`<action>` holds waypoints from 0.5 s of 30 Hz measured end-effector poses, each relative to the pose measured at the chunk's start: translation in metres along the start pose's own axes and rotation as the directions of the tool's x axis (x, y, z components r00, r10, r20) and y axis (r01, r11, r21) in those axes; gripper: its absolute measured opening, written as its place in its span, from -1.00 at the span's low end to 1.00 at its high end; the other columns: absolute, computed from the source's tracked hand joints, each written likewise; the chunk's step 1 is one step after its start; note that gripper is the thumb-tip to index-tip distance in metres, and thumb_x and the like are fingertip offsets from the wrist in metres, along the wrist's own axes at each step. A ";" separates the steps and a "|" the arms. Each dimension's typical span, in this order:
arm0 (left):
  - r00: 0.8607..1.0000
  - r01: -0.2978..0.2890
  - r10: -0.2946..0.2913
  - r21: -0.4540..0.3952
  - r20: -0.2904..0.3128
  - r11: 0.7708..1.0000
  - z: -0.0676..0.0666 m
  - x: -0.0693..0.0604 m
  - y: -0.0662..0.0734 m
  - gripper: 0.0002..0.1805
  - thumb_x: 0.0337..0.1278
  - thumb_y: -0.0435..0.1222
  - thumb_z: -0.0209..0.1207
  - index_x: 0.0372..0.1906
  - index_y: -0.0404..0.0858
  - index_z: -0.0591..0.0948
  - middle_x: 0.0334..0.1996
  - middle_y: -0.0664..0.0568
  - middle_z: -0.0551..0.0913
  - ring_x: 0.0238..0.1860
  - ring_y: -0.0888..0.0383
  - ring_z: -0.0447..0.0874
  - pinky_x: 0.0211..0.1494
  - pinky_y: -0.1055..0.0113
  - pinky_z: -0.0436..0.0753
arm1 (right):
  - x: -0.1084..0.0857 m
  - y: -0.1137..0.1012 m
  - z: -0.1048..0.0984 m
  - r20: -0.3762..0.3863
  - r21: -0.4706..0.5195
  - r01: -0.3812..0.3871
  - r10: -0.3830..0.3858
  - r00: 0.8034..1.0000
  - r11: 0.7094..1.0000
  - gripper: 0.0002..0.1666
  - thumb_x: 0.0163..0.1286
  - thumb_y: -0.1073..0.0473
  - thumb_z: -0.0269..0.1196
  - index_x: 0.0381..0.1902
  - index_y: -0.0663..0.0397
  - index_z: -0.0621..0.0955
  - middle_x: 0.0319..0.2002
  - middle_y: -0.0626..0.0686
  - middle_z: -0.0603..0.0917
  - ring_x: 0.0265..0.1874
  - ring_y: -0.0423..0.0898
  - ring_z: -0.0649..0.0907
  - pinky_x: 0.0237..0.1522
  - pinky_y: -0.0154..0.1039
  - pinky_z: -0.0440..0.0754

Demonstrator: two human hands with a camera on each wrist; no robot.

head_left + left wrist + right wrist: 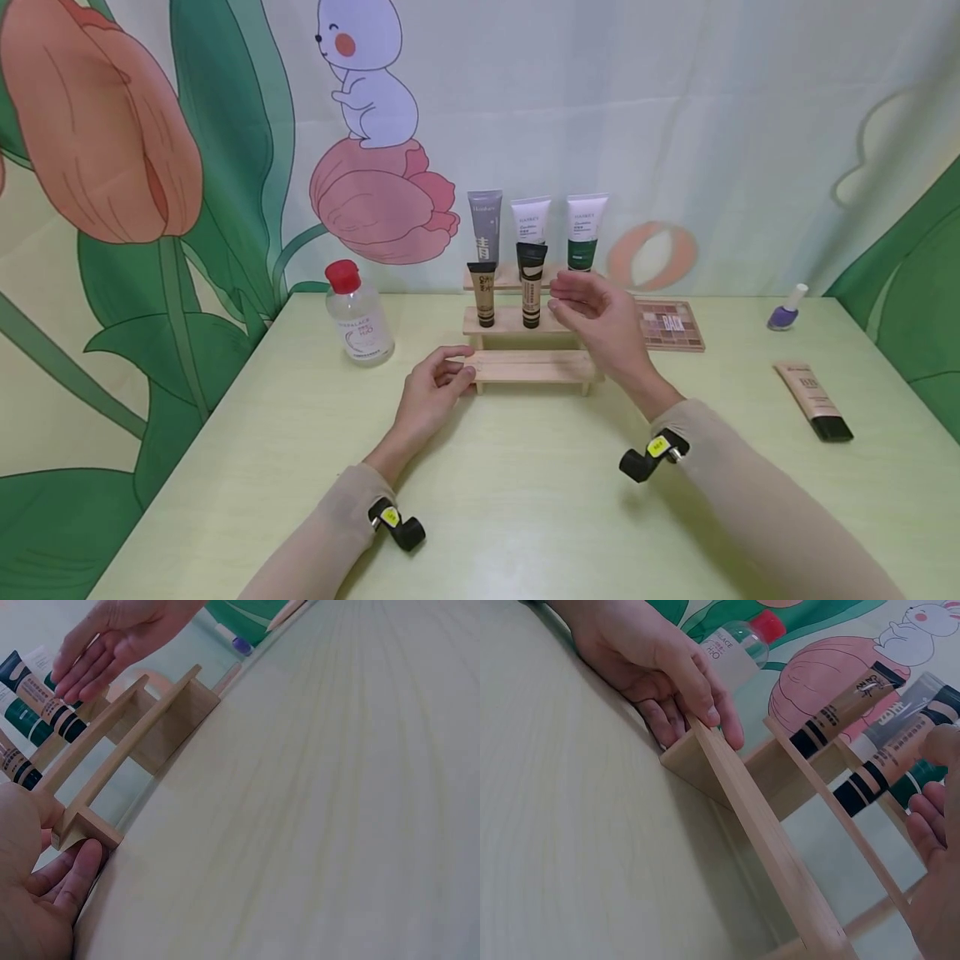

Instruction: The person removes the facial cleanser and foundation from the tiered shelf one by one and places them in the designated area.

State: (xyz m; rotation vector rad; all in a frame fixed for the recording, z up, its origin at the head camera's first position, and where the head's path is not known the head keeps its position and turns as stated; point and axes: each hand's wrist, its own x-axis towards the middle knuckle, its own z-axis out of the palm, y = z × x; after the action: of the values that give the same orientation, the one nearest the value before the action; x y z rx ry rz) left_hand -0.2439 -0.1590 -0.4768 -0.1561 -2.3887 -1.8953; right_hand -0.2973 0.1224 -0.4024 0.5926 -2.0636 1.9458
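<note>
From where I stand, the wooden rack (pixel 536 365) sits near the far side of the table (pixel 525 500), its steps rising toward the cloth, so each row shows above the one in front. The person's left hand (pixel 427 392) pinches the left end of the lowest step, thumb against fingers, probably to keep so light a stand from sliding. The right hand (pixel 607 329) is loosely spread just beside the small dark-topped tube (pixel 531 292), thumb apart from the fingers and gripping nothing; whether a fingertip brushes the tube, I can't tell. That tube and the small gold tube (pixel 485 296) stand upright on the middle step, caps down, likely because the caps make the flattest base. Behind them are the grey tube (pixel 486 225) and two white tubes (pixel 587 208), the taller ones at the back where they hide nothing. A red-capped bottle (pixel 362 321) stands off to the left. To the right lie a flat palette (pixel 671 325) and a beige tube (pixel 813 400), with nail polish (pixel 783 317) standing beyond, all clear of the left hand's hold.
</note>
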 end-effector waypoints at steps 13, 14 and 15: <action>1.000 0.006 -0.006 0.000 0.002 1.000 -0.001 0.001 0.000 -0.69 0.62 -0.31 0.33 0.31 -0.11 0.74 -0.07 -0.11 0.84 -0.11 0.03 0.89 -0.03 0.32 0.87 | 0.012 0.004 0.026 0.016 -0.061 -0.031 0.032 0.999 0.998 -0.53 0.49 0.30 0.52 0.30 0.18 0.69 0.12 0.19 0.80 0.08 -0.01 0.76 0.19 -0.35 0.77; 1.000 0.006 -0.006 0.000 0.002 1.000 -0.001 0.001 0.000 -0.69 0.62 -0.32 0.32 0.31 -0.12 0.74 -0.07 -0.11 0.84 -0.11 0.03 0.89 -0.03 0.32 0.87 | 0.012 0.004 0.027 0.014 -0.068 -0.034 0.035 0.999 0.997 -0.54 0.49 0.31 0.52 0.29 0.17 0.69 0.11 0.18 0.80 0.07 0.00 0.76 0.17 -0.35 0.78; 1.000 0.008 -0.008 0.000 0.002 1.000 -0.001 0.001 0.000 -0.70 0.62 -0.31 0.32 0.31 -0.11 0.74 -0.07 -0.10 0.84 -0.11 0.03 0.89 -0.03 0.32 0.87 | 0.012 0.003 0.027 0.012 -0.076 -0.037 0.038 0.999 0.996 -0.54 0.50 0.30 0.52 0.29 0.16 0.69 0.11 0.17 0.80 0.07 0.00 0.76 0.17 -0.35 0.78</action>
State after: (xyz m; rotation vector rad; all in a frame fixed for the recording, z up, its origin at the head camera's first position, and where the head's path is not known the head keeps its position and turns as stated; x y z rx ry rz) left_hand -0.2448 -0.1601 -0.4765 -0.1489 -2.3942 -1.8989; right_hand -0.3070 0.0937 -0.4022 0.5555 -2.1610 1.8785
